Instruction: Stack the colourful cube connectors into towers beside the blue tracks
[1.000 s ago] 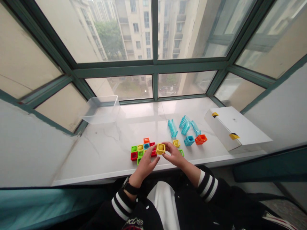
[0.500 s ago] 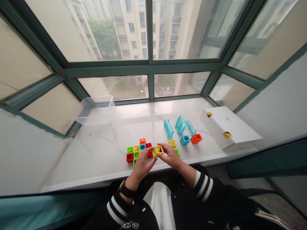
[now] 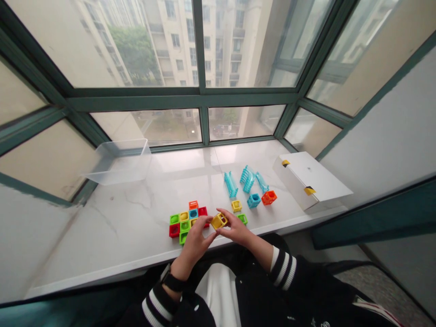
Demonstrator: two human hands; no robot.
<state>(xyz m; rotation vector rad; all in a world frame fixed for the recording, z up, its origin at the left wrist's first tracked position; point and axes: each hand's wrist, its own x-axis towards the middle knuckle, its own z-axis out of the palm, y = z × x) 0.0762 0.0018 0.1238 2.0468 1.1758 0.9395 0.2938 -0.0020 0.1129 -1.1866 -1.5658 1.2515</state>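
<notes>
Two bare hands close on one yellow cube (image 3: pixel 218 221), which sits between them over the worktop (image 3: pixel 112 227), near its front edge. Left hand (image 3: pixel 192 245) at the cube's left side, right hand (image 3: pixel 235 229) at its right. Fingers (image 3: pixel 225 217) of both hands clamped on the cube from either side; cube tilted. Cube just beside the block cluster (image 3: pixel 186 223), a flat group of red, green, yellow, blue and orange cubes. Right of the hands, a small yellow cube (image 3: pixel 236 206) and a green cube (image 3: pixel 242 219); beyond them, a blue cube (image 3: pixel 254 200) and an orange cube (image 3: pixel 269 197). Three teal ridged pieces (image 3: pixel 248 178) lie further back. Transparent plastic tub (image 3: pixel 116 162) near the back left, by the window. White box (image 3: pixel 308 181) at the right, yellow-and-black tape on its corners. Black watch (image 3: pixel 172 282) on left wrist.
</notes>
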